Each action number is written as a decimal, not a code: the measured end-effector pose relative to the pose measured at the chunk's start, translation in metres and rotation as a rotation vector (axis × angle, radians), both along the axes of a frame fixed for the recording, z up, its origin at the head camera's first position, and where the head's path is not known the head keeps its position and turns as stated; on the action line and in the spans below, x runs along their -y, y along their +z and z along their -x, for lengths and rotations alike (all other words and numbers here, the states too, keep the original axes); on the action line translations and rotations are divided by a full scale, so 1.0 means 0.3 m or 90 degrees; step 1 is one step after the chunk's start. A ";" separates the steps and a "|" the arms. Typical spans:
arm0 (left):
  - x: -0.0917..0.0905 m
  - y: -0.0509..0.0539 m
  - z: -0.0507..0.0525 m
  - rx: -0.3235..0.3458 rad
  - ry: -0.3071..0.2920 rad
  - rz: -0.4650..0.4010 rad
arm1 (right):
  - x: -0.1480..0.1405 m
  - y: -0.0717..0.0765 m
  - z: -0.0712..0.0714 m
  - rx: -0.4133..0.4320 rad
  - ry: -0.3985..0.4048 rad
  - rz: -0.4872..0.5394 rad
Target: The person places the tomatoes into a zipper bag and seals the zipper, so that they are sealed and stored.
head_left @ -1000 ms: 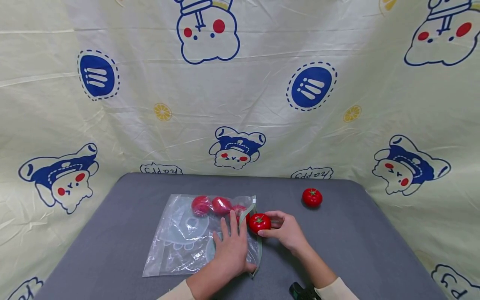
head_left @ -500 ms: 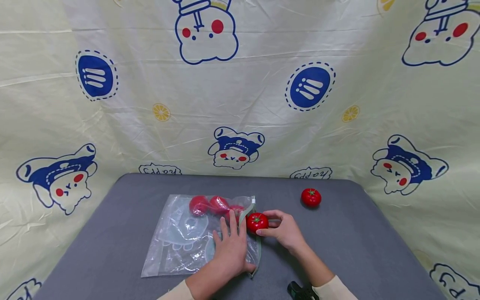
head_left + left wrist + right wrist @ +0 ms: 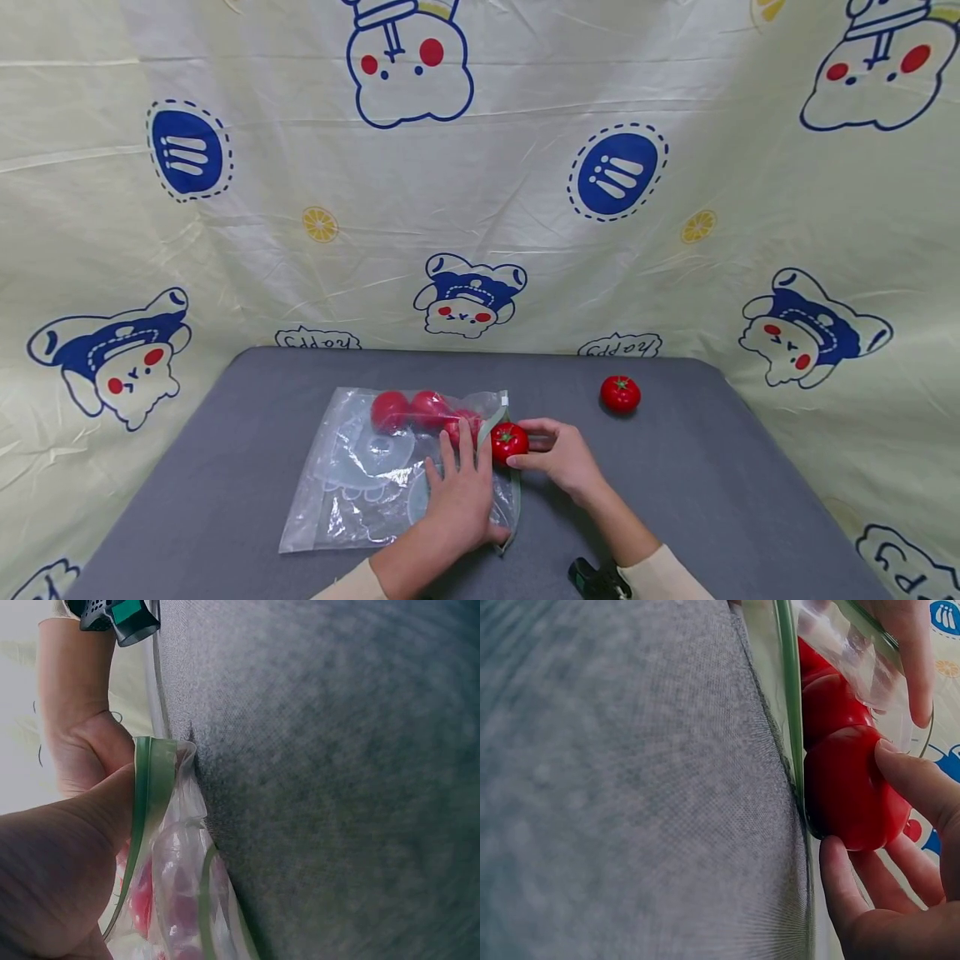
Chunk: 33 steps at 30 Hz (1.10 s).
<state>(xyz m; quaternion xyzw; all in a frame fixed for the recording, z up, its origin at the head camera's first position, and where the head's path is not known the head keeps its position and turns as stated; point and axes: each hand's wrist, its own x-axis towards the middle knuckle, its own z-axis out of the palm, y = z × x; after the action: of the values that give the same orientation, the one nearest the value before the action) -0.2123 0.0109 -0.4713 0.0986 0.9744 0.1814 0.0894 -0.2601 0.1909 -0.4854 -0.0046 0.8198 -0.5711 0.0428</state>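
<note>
A clear zip bag [image 3: 345, 500] with a green-edged mouth [image 3: 789, 690] lies flat on the table, its mouth facing right. Several red tomatoes show through its far part, among them a tomato [image 3: 390, 412]. My left hand [image 3: 459, 500] lies over the mouth side with fingers straight and spread, the thumb near the lower corner. In the right wrist view, my right hand [image 3: 562, 460] holds a red tomato [image 3: 851, 787] between thumb and fingers. That tomato sits in the mouth, touching a tomato [image 3: 834, 701] inside. Part of the left palm's contact is hidden.
Another tomato [image 3: 620, 394] with a green stem top stands on the grey table [image 3: 697, 500] at the far right. A patterned curtain [image 3: 480, 192] hangs behind the table. A black device [image 3: 597, 578] is on the right wrist.
My right hand has pushed its tomato left into the bag mouth, and the tomatoes inside have shifted left. The left hand has stayed nearly still.
</note>
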 end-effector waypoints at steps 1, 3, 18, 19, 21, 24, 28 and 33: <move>-0.001 0.002 0.000 0.001 0.000 0.001 | 0.000 -0.001 0.000 -0.001 0.004 -0.001; -0.002 0.003 0.000 -0.001 0.000 0.005 | 0.000 -0.003 0.002 -0.004 0.015 -0.002; 0.003 0.003 -0.002 -0.019 -0.019 0.003 | 0.010 -0.016 0.020 -0.007 0.034 0.008; 0.003 0.004 -0.002 -0.019 -0.020 0.001 | 0.011 -0.017 0.021 -0.006 0.034 0.010; 0.004 0.004 -0.003 -0.021 -0.021 -0.001 | 0.014 -0.016 0.021 -0.006 0.031 0.013; 0.003 0.004 -0.003 -0.023 -0.024 0.004 | 0.018 -0.019 0.026 -0.004 0.013 0.008; 0.002 0.005 -0.004 -0.026 -0.025 0.017 | 0.024 -0.021 0.032 -0.002 -0.002 0.011; -0.001 0.009 -0.003 -0.025 -0.025 0.028 | 0.033 -0.023 0.040 -0.006 0.017 0.023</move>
<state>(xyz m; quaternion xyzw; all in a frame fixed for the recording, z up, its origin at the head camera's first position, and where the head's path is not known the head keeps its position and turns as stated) -0.2114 0.0112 -0.4687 0.1194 0.9776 0.1562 0.0758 -0.2722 0.1808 -0.4922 -0.0192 0.8093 -0.5853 0.0464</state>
